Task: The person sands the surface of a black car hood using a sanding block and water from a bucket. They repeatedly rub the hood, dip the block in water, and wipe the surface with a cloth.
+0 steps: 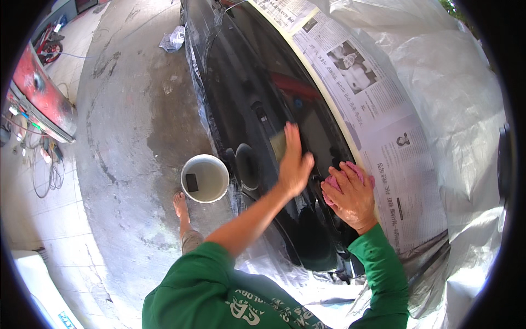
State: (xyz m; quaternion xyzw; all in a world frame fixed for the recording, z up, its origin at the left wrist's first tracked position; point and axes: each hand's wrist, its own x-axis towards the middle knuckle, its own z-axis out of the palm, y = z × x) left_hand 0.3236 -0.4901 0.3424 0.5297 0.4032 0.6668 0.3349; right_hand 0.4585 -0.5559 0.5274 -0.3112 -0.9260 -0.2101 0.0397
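Note:
A glossy black car body panel (235, 93) runs lengthwise before me, with a dark recess and a rounded cap area on its side. My left hand (295, 167) presses flat on it, fingers stretched forward, over a greenish-tan piece of sandpaper (277, 143) that shows beside the fingers. Part of that sheet is hidden by the hand. Farther right, my right hand (349, 196) is closed over a pink cloth (368, 178), resting near the panel's taped edge. To the left of the panel stands a white bucket (226, 189) of cloudy water, with a dark rectangular block (191, 182) inside.
Newspaper sheets (394, 159) and silvery plastic sheeting (460, 93) cover the area right of the panel. Crumpled plastic (174, 39) lies on the concrete floor (131, 109). A red panel (44, 88), cables (49, 178) and my bare foot (180, 204) are to the left.

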